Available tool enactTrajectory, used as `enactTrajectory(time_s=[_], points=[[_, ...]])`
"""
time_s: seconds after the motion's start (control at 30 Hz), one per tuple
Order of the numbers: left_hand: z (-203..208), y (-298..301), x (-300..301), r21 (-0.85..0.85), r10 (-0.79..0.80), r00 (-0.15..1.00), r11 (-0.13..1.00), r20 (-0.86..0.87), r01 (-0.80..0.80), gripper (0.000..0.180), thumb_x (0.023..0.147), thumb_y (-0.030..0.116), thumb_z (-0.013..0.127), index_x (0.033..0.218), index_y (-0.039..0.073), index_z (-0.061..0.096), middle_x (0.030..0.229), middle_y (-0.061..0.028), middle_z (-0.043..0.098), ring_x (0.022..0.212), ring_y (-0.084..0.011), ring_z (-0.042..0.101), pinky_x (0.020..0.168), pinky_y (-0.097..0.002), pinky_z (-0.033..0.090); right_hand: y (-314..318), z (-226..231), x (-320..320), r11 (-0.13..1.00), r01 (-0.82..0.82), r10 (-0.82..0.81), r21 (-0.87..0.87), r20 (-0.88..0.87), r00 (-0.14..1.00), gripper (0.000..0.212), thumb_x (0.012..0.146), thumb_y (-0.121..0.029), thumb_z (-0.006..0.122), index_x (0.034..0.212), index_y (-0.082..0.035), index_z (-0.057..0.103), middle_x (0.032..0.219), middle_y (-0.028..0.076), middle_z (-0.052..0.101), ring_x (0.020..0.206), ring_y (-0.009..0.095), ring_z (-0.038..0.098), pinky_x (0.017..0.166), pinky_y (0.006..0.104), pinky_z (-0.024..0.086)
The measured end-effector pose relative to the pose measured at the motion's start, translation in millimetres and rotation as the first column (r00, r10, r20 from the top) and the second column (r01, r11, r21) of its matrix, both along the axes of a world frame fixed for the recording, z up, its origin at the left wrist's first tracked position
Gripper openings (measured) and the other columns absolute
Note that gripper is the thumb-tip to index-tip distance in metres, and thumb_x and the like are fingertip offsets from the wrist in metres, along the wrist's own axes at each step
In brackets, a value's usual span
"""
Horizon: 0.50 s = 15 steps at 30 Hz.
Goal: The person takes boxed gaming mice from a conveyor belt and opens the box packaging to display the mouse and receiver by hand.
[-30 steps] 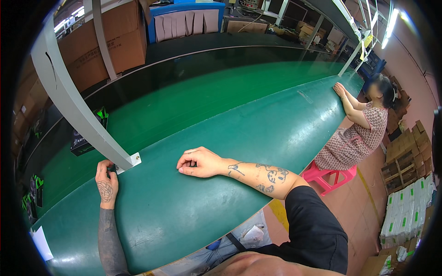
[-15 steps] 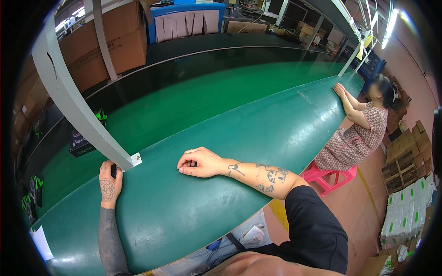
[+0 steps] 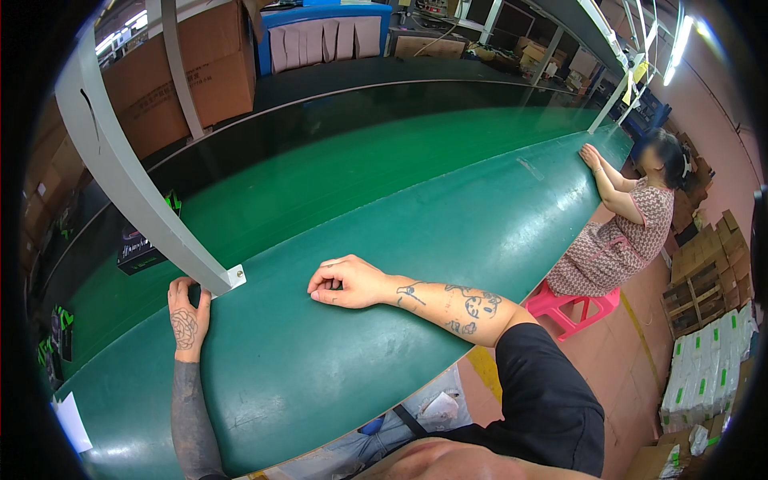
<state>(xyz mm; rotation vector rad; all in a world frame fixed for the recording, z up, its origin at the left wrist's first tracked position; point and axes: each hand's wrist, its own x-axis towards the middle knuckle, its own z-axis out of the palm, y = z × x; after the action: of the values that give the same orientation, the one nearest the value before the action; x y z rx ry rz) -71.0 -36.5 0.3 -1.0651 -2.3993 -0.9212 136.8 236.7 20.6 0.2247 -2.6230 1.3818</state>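
My left hand rests at the far side of the green worktable, beside the foot of the white metal post. Its thumb and fingers are apart, with nothing seen between them, though the fingertips are partly hidden. Just beyond, a dark printed box lies on the green conveyor belt, partly behind the post. My right hand lies on the tabletop nearer the middle, its fingers curled toward the thumb. A small gap shows through that curl, and no object is visible in it.
More dark boxes are at the far left, near a white sheet. Another person sits at right on a pink stool, hands on the table. Cartons stand behind the belt; flattened stacks line the right floor.
The dark box behind the post has shifted slightly left along the belt. My left hand has moved a little left and its fingers have spread more. My right hand stays put.
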Motion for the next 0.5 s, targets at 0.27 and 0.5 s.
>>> enactTrajectory(time_s=[0.27, 0.5], points=[[1.4, 0.3, 0.3, 0.017, -0.013, 1.0, 1.0, 0.015, 0.013, 0.02, 0.079, 0.012, 0.061, 0.092, -0.002, 0.054, 0.096, -0.0141, 0.053, 0.092, -0.0305, 0.053, 0.082, -0.0385, 0.042, 0.1, 0.5, -1.2, 1.0, -0.002, 0.002, 0.003, 0.002, 1.0, 0.015, 0.084, -0.02, 0.062, 0.088, -0.006, 0.064, 0.079, 0.004, 0.06, 0.07, 0.013, 0.059, 0.065, 0.0258, 0.05], [1.1, 2.7, 1.9, 0.074, -0.008, 1.0, 0.997, 0.005, 0.008, 0.021, 0.076, 0.011, 0.061, 0.092, -0.002, 0.054, 0.095, -0.0136, 0.053, 0.092, -0.0305, 0.053, 0.083, -0.0386, 0.043, 0.6, 1.4, -0.8, 1.0, 0.001, -0.001, 0.009, 0.009, 1.0, 0.014, 0.084, -0.019, 0.062, 0.088, -0.006, 0.064, 0.079, 0.004, 0.06, 0.07, 0.013, 0.06, 0.066, 0.0257, 0.05]])
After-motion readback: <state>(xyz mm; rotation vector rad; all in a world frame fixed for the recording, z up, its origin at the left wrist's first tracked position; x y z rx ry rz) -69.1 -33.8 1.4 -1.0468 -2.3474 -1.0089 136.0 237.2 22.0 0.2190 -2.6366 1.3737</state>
